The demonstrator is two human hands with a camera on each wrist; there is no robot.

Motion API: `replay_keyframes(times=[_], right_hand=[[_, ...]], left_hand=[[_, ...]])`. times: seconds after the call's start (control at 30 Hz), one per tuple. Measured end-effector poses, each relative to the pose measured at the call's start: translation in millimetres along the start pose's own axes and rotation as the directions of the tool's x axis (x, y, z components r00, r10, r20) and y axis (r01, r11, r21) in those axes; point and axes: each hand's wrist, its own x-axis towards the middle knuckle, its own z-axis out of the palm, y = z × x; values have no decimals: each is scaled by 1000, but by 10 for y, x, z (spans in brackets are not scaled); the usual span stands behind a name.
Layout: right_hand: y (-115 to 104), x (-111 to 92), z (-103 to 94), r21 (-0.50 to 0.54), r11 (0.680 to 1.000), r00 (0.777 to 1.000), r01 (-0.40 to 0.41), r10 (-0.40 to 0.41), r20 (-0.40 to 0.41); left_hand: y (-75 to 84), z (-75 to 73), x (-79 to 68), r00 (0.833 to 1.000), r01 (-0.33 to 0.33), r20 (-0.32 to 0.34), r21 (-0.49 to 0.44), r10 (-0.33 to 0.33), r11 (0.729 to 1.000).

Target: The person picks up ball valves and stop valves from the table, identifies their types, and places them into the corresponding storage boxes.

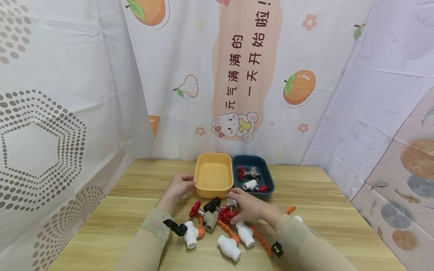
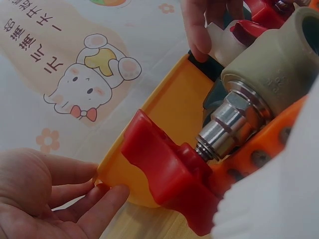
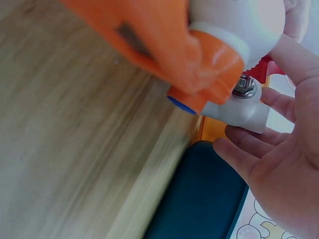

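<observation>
My left hand (image 1: 180, 187) is at the left side of the yellow bin (image 1: 196, 184), its fingertips touching the outer wall and its fingers fairly straight. My right hand (image 1: 250, 206) grips a pale grey valve with a red handwheel (image 1: 232, 204), just in front of the bins. In the right wrist view, fingers reach round the valve's pale body (image 3: 244, 113), and its red wheel is partly hidden. Beside it lie a beige valve with a red handwheel (image 1: 211, 220) and a black-bodied valve (image 1: 212, 204). The beige valve (image 2: 271, 69) looms close in the left wrist view.
The dark blue bin (image 1: 271, 182) stands right of the yellow one and holds two red-wheeled valves (image 1: 252, 185). White ball valves with orange handles (image 1: 229, 248) lie on the wooden table (image 1: 112, 233) between my forearms. A patterned curtain (image 1: 176, 124) hangs behind.
</observation>
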Motion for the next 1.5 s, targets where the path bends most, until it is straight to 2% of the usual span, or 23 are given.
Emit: replay_keyframes(times=[1.07,1.5], right_hand=[[10,-3,-20,-7,1000,1000,-2,2,-27],[4,-17,-35,-14,999,997,33,-34,-66]], left_hand=[[-13,7,12,1000,2,2,-1,-2,1000],[-3,1,-7,1000,2,16,-6,-2,1000]])
